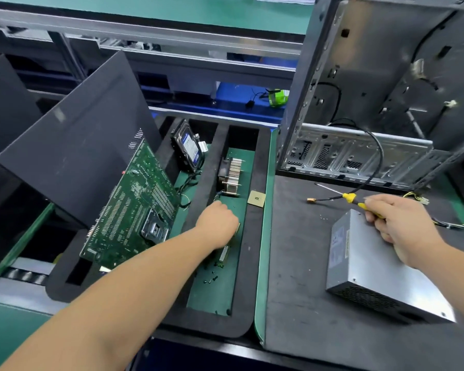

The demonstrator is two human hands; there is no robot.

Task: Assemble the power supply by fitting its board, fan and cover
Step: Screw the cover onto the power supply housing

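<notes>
PSU [381, 269] under R hand [402, 226], maybe touching

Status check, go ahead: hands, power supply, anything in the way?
Left hand down in foam tray, grip hidden. Right hand holds screwdriver. Power supply closed on mat. Nothing blocking.

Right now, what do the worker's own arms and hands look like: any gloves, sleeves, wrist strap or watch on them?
Both hands are bare: no gloves on the left hand or the right hand. Both forearms are uncovered as far as the picture shows, with no sleeve edge in view. No watch, ring or grounding wrist strap shows on either wrist, and no cable runs from them.
</notes>
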